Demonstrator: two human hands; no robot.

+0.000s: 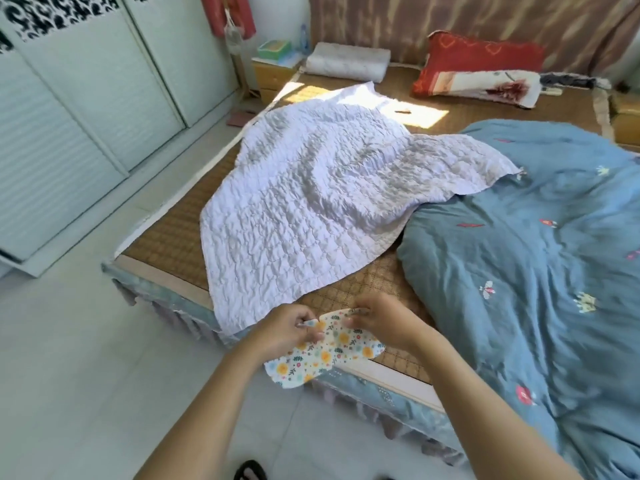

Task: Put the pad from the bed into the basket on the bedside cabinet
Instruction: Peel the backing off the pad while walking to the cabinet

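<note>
Woven brown matting on the bed (pixel 180 233) is showing at the lower centre of the frame, where I am pinching the thin, soft, flower-printed cloth pad (pixel 323 355) at its upper edge, my left hand (pixel 287 329) and right hand (pixel 377 320) both closed on it. It is drooping over the bed's edge, so I judge it light and floppy, best carried by that edge to the green basket (pixel 274 49) on the yellow wooden bedside cabinet (pixel 273 76), upper centre.

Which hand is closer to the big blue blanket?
The right hand is closer; the blue blanket lies just to its right. The left hand is farther away, on the other side of the flowery pad.
</note>
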